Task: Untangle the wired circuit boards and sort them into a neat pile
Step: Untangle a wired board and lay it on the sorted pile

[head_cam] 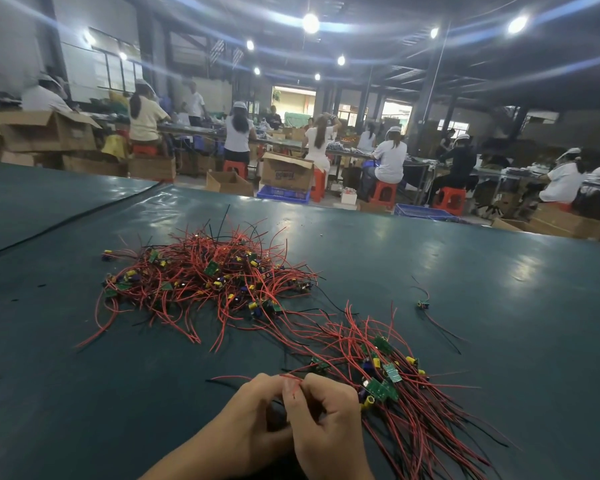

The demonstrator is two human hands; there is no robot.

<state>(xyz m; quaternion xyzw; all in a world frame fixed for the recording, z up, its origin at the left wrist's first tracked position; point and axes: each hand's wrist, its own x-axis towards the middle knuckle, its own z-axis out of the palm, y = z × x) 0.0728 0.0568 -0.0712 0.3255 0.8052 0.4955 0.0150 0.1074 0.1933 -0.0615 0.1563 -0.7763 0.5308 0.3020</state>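
Upper left of frame: noted open cardboard boxes (45,129) behind the dark green surface (66,393).
Centre-left: found a loose tangled heap (208,278) of small green circuit boards with red and black leads, lying on the surface.
Bottom centre: observed left hand (246,420) and right hand (323,414) pressed together, fingers curled, both pinching a red wire (232,377) at the fingertips, with its free end sticking out to the left.
Just right of the hands: recorded a second pile (388,379), boards bunched together, leads fanned toward lower right, touching the right hand.
Right of centre: spotted one stray board (423,304), apart from both piles.
Upper right: seen seated workers (390,161) on red stools (383,194).
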